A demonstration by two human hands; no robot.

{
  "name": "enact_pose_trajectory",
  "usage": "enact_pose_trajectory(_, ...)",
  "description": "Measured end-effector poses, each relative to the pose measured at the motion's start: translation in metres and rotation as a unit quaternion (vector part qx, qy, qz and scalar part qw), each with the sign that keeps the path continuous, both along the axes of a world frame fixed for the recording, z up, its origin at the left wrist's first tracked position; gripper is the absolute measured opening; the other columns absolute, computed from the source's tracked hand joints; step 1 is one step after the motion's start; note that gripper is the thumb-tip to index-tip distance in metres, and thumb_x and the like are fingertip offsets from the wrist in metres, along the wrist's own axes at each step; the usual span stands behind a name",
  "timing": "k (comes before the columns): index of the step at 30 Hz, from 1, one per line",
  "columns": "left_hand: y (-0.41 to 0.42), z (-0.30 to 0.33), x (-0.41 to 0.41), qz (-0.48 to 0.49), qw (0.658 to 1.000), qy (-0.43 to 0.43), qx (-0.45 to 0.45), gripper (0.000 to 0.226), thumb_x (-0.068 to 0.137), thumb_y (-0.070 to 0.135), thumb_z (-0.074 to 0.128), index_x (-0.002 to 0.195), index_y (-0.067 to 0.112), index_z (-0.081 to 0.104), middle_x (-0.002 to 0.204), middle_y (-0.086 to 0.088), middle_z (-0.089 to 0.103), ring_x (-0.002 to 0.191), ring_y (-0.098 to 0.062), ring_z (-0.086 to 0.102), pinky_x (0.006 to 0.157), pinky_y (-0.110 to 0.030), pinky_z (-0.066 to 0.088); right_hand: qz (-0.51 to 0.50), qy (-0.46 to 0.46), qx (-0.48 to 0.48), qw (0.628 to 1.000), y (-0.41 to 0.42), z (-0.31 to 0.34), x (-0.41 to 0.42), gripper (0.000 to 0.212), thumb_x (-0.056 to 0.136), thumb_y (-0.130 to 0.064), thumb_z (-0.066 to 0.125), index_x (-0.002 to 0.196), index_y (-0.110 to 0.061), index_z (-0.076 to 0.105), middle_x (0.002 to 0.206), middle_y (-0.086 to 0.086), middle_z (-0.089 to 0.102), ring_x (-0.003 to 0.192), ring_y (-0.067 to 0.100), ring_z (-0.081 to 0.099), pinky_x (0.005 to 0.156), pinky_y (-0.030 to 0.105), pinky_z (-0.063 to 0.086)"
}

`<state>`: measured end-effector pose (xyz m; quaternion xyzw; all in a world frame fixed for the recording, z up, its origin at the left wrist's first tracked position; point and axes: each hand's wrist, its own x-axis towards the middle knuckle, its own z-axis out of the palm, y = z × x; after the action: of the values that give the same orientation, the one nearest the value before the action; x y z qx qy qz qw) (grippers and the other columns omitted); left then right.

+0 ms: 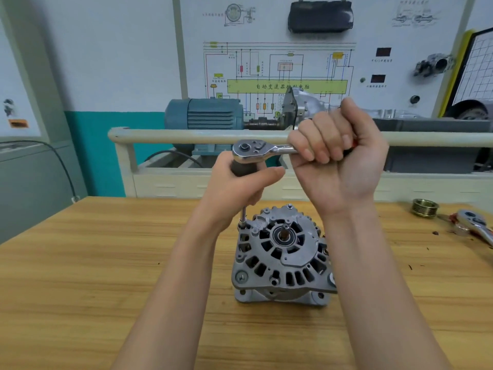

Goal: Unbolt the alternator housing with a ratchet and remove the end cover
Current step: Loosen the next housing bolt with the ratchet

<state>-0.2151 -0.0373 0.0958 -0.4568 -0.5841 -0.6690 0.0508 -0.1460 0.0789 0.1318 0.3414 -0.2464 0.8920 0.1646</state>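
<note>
- I see the alternator [282, 255] standing shaft-up on the wooden bench [106, 263], about mid-bench, with its vented end cover [288, 244] on top and seated on the housing.
- My right hand [338, 153] is clenched around the handle of the ratchet [256, 150]; the handle lies roughly level, the chrome head pointing to my left.
- My left hand [240, 185] is wrapped around a dark grip directly below the ratchet head, thumb laid across it.
- A thin extension bar [243, 213] drops from under my left hand to a socket [242, 224] sitting on a bolt at the upper-left edge of the housing.
- A second bolt head [241, 276] is visible at the lower-left ear of the cover, in place.
- On the bench at far right lie a brass-coloured grooved pulley [424, 207] and, just beside it, a second ratchet [477, 225], partly cut off by the frame edge.
- Behind the bench stand a blue electric motor [205, 113] and a wiring-diagram board [277, 68].
</note>
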Motion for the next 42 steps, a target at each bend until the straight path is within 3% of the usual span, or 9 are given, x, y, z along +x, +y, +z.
enact_pose_trajectory(3,0.008,0.001,0.002,0.028,0.998,-0.038,0.03,0.04,0.075,0.012,0.062,0.043,0.024,0.041,0.041,0.007,0.03,0.039,-0.012,0.023,0.044,-0.018,0.023,-0.039,-0.018,-0.045,0.998,-0.004,-0.001,0.0,0.054,0.093,-0.015,0.035,0.04,-0.016,0.031,0.036,-0.004,0.024,0.037,0.011,0.018,0.039,0.023,0.025)
enact_pose_trajectory(8,0.027,0.001,0.006,0.216,0.96,-0.097,0.147,0.034,0.086,0.002,0.061,0.058,0.009,0.044,0.051,-0.002,0.028,0.051,-0.014,0.023,0.049,-0.028,0.02,-0.206,0.048,-0.059,0.975,-0.03,-0.013,0.006,0.055,0.096,-0.011,0.033,0.041,-0.017,0.033,0.038,-0.003,0.027,0.038,0.014,0.025,0.045,0.026,0.031)
enact_pose_trajectory(11,0.025,0.0,0.005,0.202,0.964,-0.099,0.145,0.034,0.083,0.0,0.059,0.057,0.012,0.039,0.051,-0.002,0.026,0.051,-0.014,0.021,0.05,-0.029,0.018,-0.26,0.099,-0.036,0.96,-0.042,-0.021,0.006,0.049,0.09,-0.011,0.035,0.041,-0.016,0.038,0.039,-0.002,0.031,0.039,0.016,0.028,0.049,0.03,0.029)
enact_pose_trajectory(18,-0.004,-0.001,-0.003,-0.013,1.0,0.012,-0.007,0.039,0.071,0.012,0.067,0.04,0.024,0.046,0.036,0.008,0.036,0.033,-0.013,0.028,0.043,-0.02,0.028,-0.012,0.015,-0.003,1.0,-0.006,-0.005,-0.001,0.049,0.089,-0.016,0.037,0.04,-0.016,0.032,0.037,-0.003,0.024,0.038,0.011,0.02,0.042,0.024,0.027)
enact_pose_trajectory(21,0.002,-0.001,0.0,-0.01,0.998,0.011,-0.058,0.041,0.071,0.014,0.068,0.041,0.025,0.043,0.037,0.01,0.034,0.034,-0.011,0.027,0.043,-0.018,0.027,0.09,-0.032,-0.04,0.995,0.01,-0.004,-0.003,0.048,0.088,-0.015,0.038,0.041,-0.014,0.032,0.04,-0.004,0.017,0.04,0.01,0.015,0.041,0.022,0.023)
enact_pose_trajectory(27,0.027,-0.004,0.01,0.153,0.986,-0.031,0.049,0.039,0.077,0.013,0.064,0.049,0.011,0.036,0.045,0.002,0.031,0.044,-0.011,0.025,0.046,-0.024,0.024,-0.066,-0.048,-0.137,0.987,0.006,-0.006,0.007,0.05,0.091,-0.013,0.036,0.041,-0.017,0.03,0.036,-0.004,0.023,0.033,0.011,0.021,0.036,0.022,0.025)
enact_pose_trajectory(33,0.03,-0.002,0.005,0.23,0.953,-0.118,0.158,0.047,0.082,0.004,0.062,0.047,0.022,0.038,0.041,0.01,0.032,0.045,-0.01,0.026,0.046,-0.024,0.024,-0.194,0.064,-0.034,0.978,-0.03,-0.016,0.007,0.056,0.097,-0.011,0.031,0.041,-0.017,0.034,0.039,-0.003,0.029,0.038,0.013,0.027,0.045,0.026,0.032)
enact_pose_trajectory(38,0.003,-0.001,-0.004,0.056,0.997,-0.035,0.045,0.039,0.072,0.011,0.066,0.041,0.023,0.045,0.039,0.008,0.037,0.036,-0.011,0.029,0.043,-0.02,0.028,-0.08,0.032,0.022,0.996,-0.014,-0.007,0.002,0.054,0.096,-0.015,0.034,0.042,-0.016,0.035,0.04,-0.003,0.028,0.041,0.012,0.027,0.046,0.025,0.033)
enact_pose_trajectory(42,-0.001,-0.001,0.0,-0.032,0.999,0.009,-0.016,0.036,0.068,0.015,0.07,0.042,0.025,0.046,0.037,0.009,0.036,0.033,-0.013,0.03,0.043,-0.018,0.03,0.068,-0.022,-0.012,0.997,0.004,-0.004,-0.003,0.051,0.092,-0.017,0.037,0.041,-0.014,0.034,0.037,-0.002,0.027,0.04,0.011,0.019,0.043,0.023,0.026)
